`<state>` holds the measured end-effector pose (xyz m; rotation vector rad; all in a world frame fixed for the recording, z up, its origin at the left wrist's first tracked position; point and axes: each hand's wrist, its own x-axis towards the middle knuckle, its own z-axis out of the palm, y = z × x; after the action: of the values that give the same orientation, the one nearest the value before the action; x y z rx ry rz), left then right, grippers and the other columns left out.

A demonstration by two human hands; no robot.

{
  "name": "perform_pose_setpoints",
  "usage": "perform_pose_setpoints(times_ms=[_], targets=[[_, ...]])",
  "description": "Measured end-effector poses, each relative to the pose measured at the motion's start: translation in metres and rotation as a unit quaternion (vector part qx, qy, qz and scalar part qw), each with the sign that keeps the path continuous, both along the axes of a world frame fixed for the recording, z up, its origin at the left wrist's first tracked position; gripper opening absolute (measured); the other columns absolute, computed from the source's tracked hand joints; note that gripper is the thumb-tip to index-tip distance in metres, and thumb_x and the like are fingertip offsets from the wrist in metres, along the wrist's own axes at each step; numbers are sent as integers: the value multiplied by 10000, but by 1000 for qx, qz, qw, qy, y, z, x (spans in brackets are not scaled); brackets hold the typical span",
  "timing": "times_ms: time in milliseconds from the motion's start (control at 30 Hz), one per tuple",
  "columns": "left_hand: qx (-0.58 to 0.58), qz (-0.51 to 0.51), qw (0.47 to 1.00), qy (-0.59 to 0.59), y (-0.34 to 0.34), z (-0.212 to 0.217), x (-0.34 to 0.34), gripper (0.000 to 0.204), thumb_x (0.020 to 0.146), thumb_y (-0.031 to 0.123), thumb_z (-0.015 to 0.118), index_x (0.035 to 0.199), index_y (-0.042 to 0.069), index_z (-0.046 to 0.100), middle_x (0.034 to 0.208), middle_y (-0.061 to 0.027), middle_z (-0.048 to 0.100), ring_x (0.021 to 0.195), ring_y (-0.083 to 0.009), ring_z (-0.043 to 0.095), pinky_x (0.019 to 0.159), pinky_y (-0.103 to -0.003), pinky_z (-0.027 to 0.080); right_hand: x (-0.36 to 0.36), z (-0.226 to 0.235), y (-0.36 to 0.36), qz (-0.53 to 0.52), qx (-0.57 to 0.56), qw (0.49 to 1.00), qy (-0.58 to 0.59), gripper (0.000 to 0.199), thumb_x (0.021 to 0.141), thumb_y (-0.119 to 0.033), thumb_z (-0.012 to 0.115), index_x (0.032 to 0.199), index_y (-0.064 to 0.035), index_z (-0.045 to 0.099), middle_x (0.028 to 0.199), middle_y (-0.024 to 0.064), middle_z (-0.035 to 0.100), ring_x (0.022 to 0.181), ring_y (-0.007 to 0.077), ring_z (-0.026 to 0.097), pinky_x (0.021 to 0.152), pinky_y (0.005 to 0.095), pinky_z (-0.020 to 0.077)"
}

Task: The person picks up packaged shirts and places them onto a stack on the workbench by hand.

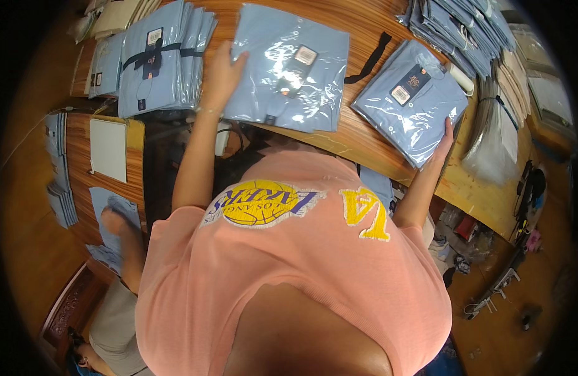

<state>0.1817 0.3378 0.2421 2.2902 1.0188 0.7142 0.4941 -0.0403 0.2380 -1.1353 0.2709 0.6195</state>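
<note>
A stack of blue folded shirts in clear plastic lies in front of me on the wooden table. My left hand rests along its left edge, fingers extended and thumb apart over the plastic. To the right is another blue folded shirt in clear plastic, set at an angle, with a dark tag. My right hand grips its lower right edge; one finger shows at the side and the others are hidden. Whether more shirts lie under this one, I cannot tell.
Left of my left hand stands a bundle of packed blue shirts tied with a black ribbon. A loose black strap lies between the two front stacks. More packed shirts are piled at the far right. Another person's hand works on blue cloth at left.
</note>
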Motion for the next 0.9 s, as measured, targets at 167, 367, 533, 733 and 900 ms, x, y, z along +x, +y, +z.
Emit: perform_pose_setpoints(times_ms=[167, 367, 533, 733, 900], targets=[[-80, 65, 994, 29, 16, 107, -32, 365, 805, 213, 631, 1065, 13, 470, 898, -141, 613, 869, -198, 580, 739, -313, 443, 12, -11, -16, 13, -21, 1000, -5, 458, 866, -274, 481, 1226, 2, 424, 1132, 176, 546, 963, 322, 572, 832, 419, 479], [1, 63, 968, -243, 24, 190, -60, 440, 826, 104, 628, 1205, -47, 463, 1100, -151, 583, 980, -156, 556, 853, -240, 419, 12, -12, -14, 36, 13, 999, 7, 440, 870, -254, 483, 1219, 8, 429, 1130, 185, 546, 979, 328, 572, 850, 436, 476], [52, 57, 952, -297, 31, 200, -58, 420, 822, 103, 632, 1165, -88, 481, 1096, -146, 584, 978, -152, 557, 855, -238, 423, 26, -27, -21, 53, 41, 998, 18, 440, 874, -254, 486, 1213, 21, 427, 1142, 192, 540, 1003, 335, 565, 870, 444, 468], [-157, -23, 919, -361, 40, 174, -40, 357, 818, 89, 620, 1135, -31, 508, 1043, -102, 596, 937, -157, 568, 855, -265, 434, 20, -19, -18, 37, 44, 998, 24, 423, 862, -236, 514, 1187, 28, 455, 1100, 198, 563, 959, 333, 578, 835, 437, 478], [-483, -42, 799, -355, 24, 51, 6, 426, 830, 119, 608, 1191, -50, 460, 1047, -124, 590, 927, -159, 574, 844, -245, 441, 0, 10, 4, 0, -1, 1000, -10, 397, 860, -213, 512, 1144, 62, 479, 1068, 195, 570, 932, 306, 581, 800, 400, 491]])
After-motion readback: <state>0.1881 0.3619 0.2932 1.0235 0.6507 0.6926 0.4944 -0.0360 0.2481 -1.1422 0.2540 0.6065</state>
